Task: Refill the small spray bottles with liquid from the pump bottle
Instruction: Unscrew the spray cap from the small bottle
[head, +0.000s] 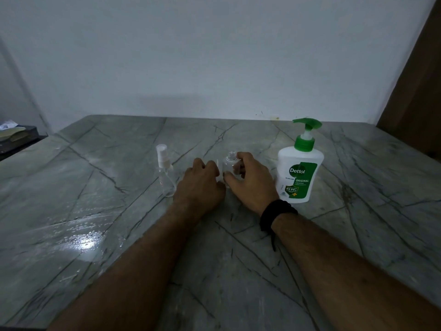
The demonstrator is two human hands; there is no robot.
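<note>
My right hand point(250, 180) grips the uncapped small clear plastic spray bottle point(230, 167) upright on the grey veined marble table point(238, 259) | left hand point(202, 185) curled beside it, contents hidden | second clear spray bottle point(165, 175) capped at left | white green-pump soap bottle point(299, 173) untouched at right | filling apparently not begun

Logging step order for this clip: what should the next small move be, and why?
Probably bring the uncapped spray bottle, held in the right hand, under the nozzle of the Dettol pump bottle. Its neck is already open, and the left hand seems to hold the removed sprayer, though it is hidden.
</note>
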